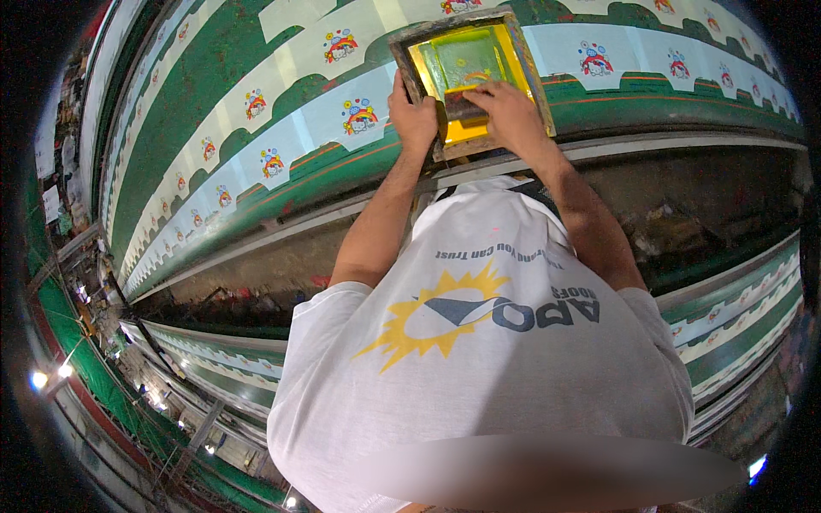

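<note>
A wooden-framed printing screen [545, 109] lies on the long green table [304, 178], over the row of cut panels. Yellow ink [467, 135] covers the near part and the right side of its mesh; a greenish window shows at the far part. My left hand [413, 120] is closed on the frame's left side, near its front corner. Inside the frame, my right hand [511, 118] grips a squeegee [462, 108], a dark-bodied bar with a yellow-stained edge, lying across the mesh. Part of the squeegee is hidden behind my fingers.
Pale blue panels [316, 128] and cream panels [295, 56] with small colourful cartoon prints run along the table in curved rows. A metal rail [256, 244] follows its near edge. Behind me stands another table with similar panels [727, 329]. Lamps [51, 376] glow at the far left.
</note>
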The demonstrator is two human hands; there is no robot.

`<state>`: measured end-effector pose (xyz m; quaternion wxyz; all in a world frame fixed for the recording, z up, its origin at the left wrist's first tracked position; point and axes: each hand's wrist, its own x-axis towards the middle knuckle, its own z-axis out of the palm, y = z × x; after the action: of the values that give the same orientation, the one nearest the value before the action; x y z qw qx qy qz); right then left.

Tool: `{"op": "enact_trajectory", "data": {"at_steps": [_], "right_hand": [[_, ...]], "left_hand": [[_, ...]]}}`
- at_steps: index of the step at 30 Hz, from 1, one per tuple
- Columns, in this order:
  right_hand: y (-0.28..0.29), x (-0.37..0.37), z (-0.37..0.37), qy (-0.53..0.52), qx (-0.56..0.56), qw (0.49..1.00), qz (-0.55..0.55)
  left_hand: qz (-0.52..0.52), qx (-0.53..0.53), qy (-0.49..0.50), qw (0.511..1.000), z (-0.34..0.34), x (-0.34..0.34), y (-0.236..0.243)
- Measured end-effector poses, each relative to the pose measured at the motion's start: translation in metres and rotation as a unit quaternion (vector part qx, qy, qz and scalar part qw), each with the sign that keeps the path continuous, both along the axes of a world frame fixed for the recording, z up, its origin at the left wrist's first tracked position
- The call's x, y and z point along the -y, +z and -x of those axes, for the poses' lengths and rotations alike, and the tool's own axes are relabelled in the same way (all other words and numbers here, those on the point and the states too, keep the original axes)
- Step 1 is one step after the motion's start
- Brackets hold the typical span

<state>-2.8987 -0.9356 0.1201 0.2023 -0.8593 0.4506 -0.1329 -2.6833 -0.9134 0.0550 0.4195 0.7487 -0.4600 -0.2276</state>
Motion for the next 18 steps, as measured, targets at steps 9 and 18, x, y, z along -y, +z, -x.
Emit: {"op": "enact_trajectory", "data": {"at_steps": [9, 18], "right_hand": [[0.01, 0.115, -0.027, 0.007, -0.034, 0.998, -0.053], [0.0, 0.144, -0.031, 0.018, -0.058, 0.993, -0.103]], "left_hand": [[0.003, 0.007, -0.022, 1.0, -0.002, -0.001, 0.004], [0.02, -0.011, -0.047, 0.999, -0.003, 0.001, 0.003]]}}
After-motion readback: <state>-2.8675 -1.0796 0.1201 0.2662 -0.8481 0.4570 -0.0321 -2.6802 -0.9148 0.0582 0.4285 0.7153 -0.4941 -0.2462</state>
